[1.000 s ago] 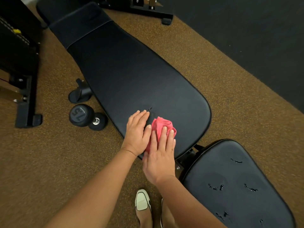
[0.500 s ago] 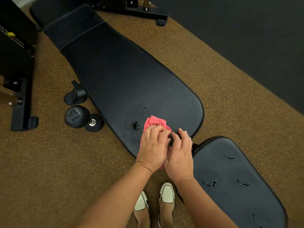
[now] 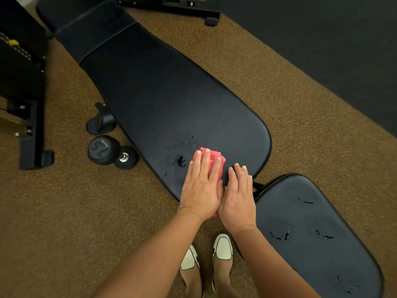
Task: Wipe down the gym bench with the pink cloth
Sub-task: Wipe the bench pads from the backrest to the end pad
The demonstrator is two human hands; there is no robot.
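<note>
Nearest: two cream shoes [image 3: 217, 252] on the brown speckled floor [image 3: 64, 211], toes toward the bench; both forearms reach forward from the lower edge, cut off by the frame.

Left hand [image 3: 200, 190] lies flat, palm down, on the pink cloth [image 3: 211, 159]; its fingers [image 3: 205, 162] extended and only slightly spread, pressing the cloth against the bench [image 3: 171, 93]; no pinch. Cloth bunched; most of it hidden under the palm; a pink edge shows beyond the fingertips and a sliver at the wrist side between the two hands. Right hand [image 3: 237, 198] flat just beside the left, touching it along the edge; fingers close together on bare pad near the rounded end; whether it touches the cloth, cannot tell.

Just left of the cloth: dark wet blotches [image 3: 181, 161] on the pad; similar marks on the separate seat pad [image 3: 318, 233] at right, cut off at the frame's lower edge.

Farther: a dumbbell [image 3: 107, 151] marked 15 on the floor beside the bench, near a black roller wheel [image 3: 100, 123]; black frame parts [image 3: 30, 117] at left, partly cropped.
</note>
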